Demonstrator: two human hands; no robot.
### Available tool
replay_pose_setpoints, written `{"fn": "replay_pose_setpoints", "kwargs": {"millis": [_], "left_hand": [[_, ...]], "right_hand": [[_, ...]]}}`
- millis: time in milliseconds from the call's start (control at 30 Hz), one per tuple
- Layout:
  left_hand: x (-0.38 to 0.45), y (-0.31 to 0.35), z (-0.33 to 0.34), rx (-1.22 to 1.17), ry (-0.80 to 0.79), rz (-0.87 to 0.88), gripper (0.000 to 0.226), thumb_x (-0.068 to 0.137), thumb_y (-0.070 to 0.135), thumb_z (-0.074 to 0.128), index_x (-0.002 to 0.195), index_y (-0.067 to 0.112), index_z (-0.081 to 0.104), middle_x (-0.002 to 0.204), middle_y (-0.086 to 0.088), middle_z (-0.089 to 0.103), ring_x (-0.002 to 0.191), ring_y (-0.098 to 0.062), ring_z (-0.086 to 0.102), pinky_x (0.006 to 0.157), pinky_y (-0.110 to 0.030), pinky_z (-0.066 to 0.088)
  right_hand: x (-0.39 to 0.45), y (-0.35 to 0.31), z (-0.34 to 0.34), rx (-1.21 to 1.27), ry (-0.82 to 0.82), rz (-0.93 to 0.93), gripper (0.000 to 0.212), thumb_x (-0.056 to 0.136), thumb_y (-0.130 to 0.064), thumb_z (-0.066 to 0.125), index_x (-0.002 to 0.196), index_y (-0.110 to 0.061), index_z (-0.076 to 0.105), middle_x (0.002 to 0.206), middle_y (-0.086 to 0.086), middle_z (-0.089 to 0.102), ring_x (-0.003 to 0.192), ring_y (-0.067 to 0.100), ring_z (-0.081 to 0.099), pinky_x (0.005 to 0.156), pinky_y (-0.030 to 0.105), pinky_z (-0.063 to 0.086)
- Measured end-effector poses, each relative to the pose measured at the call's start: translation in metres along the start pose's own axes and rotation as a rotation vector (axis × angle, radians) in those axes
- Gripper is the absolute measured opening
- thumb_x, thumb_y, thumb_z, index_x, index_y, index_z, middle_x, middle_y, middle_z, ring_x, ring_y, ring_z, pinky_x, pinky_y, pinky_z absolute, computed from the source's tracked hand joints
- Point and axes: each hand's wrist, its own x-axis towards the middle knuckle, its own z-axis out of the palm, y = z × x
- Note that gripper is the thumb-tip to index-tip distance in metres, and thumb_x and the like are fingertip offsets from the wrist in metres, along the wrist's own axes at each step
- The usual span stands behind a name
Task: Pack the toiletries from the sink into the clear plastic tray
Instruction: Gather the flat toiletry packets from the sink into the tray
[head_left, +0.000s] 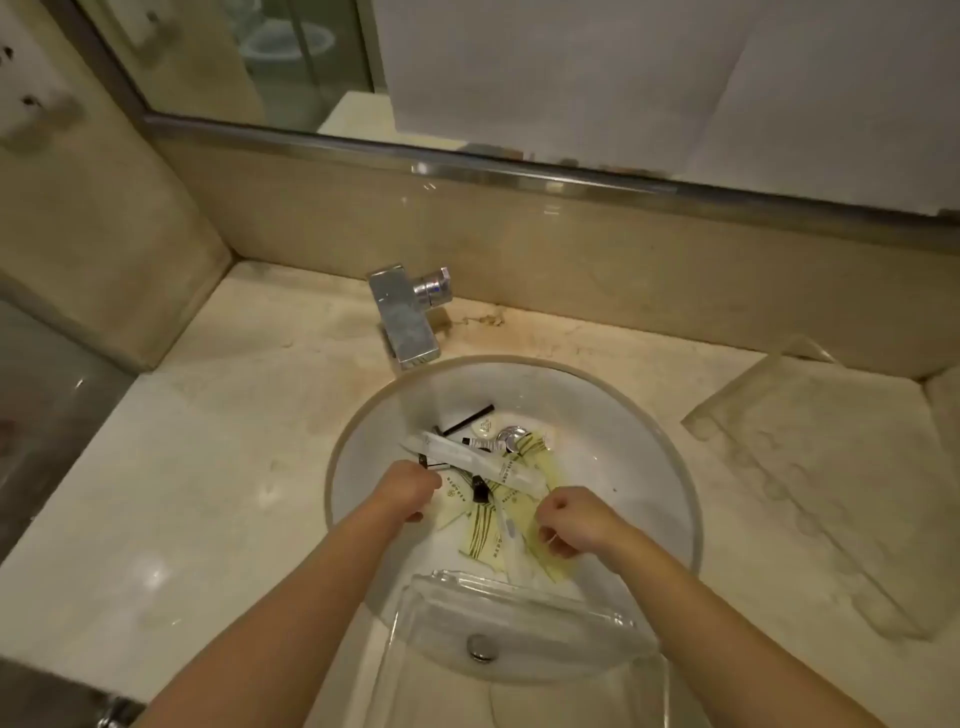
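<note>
Here both the left hand (413, 491) and the right hand (574, 522) pinch packets among the toiletries (498, 499) in the sink (649, 467), the clear plastic tray (519, 613) just below them.

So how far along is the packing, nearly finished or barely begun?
Barely begun, it seems. Done: nothing visible; the clear tray at the sink's near edge looks empty. In hand: both hands are down in the basin, the left hand at the long white packet, the right hand pinching a yellow sachet. Left: the whole pile, including the black comb, remains in the basin.
</note>
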Motion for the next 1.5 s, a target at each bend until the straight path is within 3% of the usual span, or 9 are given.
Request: {"fn": "replay_pose_setpoints", "kwargs": {"millis": [200, 333, 467, 733, 867, 1033, 1133, 1367, 1500], "left_hand": [[0.048, -0.008, 0.023, 0.438, -0.017, 0.052, 0.041, 0.094, 0.009, 0.037, 0.133, 0.006, 0.050, 0.134, -0.016, 0.047, 0.106, -0.034, 0.059, 0.084, -0.039, 0.055], [0.070, -0.020, 0.037, 0.597, 0.055, 0.125, 0.056, 0.085, 0.022, 0.054, 0.138, 0.016, 0.036, 0.131, -0.014, 0.047, 0.118, -0.030, 0.052, 0.096, -0.038, 0.048], [0.070, -0.023, 0.043, 0.765, 0.027, 0.106, 0.044, 0.084, 0.025, 0.060, 0.124, 0.016, 0.043, 0.117, -0.008, 0.059, 0.106, -0.026, 0.059, 0.083, -0.035, 0.049], [0.053, -0.013, 0.005, 0.477, -0.079, 0.130, 0.036, 0.078, 0.017, 0.065, 0.112, 0.006, 0.064, 0.116, -0.011, 0.066, 0.107, -0.027, 0.062, 0.091, -0.034, 0.050], [0.026, -0.009, -0.019, 0.154, -0.001, 0.210, 0.026, 0.074, 0.009, 0.063, 0.099, 0.016, 0.065, 0.102, -0.008, 0.070, 0.090, -0.025, 0.064, 0.074, -0.030, 0.050], [-0.013, -0.004, -0.034, -0.018, -0.050, 0.372, 0.064, 0.081, -0.002, 0.064, 0.129, 0.032, 0.038, 0.089, -0.003, 0.061, 0.065, -0.017, 0.060, 0.044, -0.021, 0.044], [-0.039, 0.001, -0.036, -0.077, -0.078, 0.434, 0.035, 0.093, 0.008, 0.057, 0.123, 0.023, 0.047, 0.083, -0.003, 0.063, 0.049, -0.012, 0.059, 0.044, -0.025, 0.047], [-0.093, -0.003, -0.039, -0.088, -0.037, 0.420, 0.008, 0.084, 0.008, 0.061, 0.082, 0.013, 0.066, 0.076, -0.007, 0.062, 0.068, -0.019, 0.054, 0.062, -0.033, 0.046], [-0.127, -0.024, -0.031, -0.009, -0.128, 0.454, 0.032, 0.076, -0.010, 0.061, 0.101, 0.010, 0.059, 0.088, -0.012, 0.061, 0.073, -0.027, 0.062, 0.071, -0.041, 0.058]], "right_hand": [[0.043, -0.002, 0.043, -0.478, -0.348, -0.160, 0.042, 0.091, -0.013, 0.054, 0.132, -0.014, 0.052, 0.136, 0.006, 0.050, 0.122, 0.024, 0.051, 0.095, 0.032, 0.043], [0.064, -0.002, 0.063, -0.822, -0.125, -0.211, 0.062, 0.086, -0.022, 0.058, 0.142, -0.015, 0.033, 0.139, 0.009, 0.036, 0.114, 0.031, 0.050, 0.083, 0.037, 0.045], [0.064, -0.003, 0.074, -1.066, 0.093, -0.176, 0.051, 0.087, -0.019, 0.056, 0.134, -0.011, 0.037, 0.131, 0.012, 0.039, 0.107, 0.031, 0.051, 0.069, 0.038, 0.039], [0.065, 0.004, 0.064, -0.971, 0.045, -0.233, 0.014, 0.086, -0.012, 0.052, 0.099, -0.018, 0.056, 0.101, 0.006, 0.060, 0.093, 0.025, 0.057, 0.066, 0.035, 0.045], [0.058, -0.006, 0.046, -0.487, 0.200, -0.279, 0.019, 0.085, -0.011, 0.058, 0.094, -0.025, 0.049, 0.081, 0.000, 0.057, 0.076, 0.020, 0.058, 0.065, 0.036, 0.049], [0.023, -0.033, 0.022, -0.039, 0.391, -0.374, 0.027, 0.092, -0.006, 0.051, 0.117, -0.010, 0.059, 0.091, 0.001, 0.059, 0.077, 0.015, 0.054, 0.064, 0.024, 0.038], [-0.009, -0.046, 0.009, 0.114, 0.431, -0.435, 0.021, 0.092, -0.005, 0.043, 0.093, -0.017, 0.061, 0.082, 0.000, 0.058, 0.063, 0.011, 0.049, 0.055, 0.023, 0.036], [-0.074, -0.045, 0.003, -0.001, 0.330, -0.459, 0.014, 0.087, -0.005, 0.046, 0.086, 0.005, 0.056, 0.072, 0.007, 0.051, 0.063, 0.017, 0.045, 0.060, 0.031, 0.036], [-0.106, -0.023, 0.016, -0.188, 0.188, -0.426, 0.016, 0.089, -0.008, 0.047, 0.088, -0.001, 0.061, 0.078, 0.011, 0.060, 0.066, 0.017, 0.051, 0.061, 0.030, 0.040]]}}
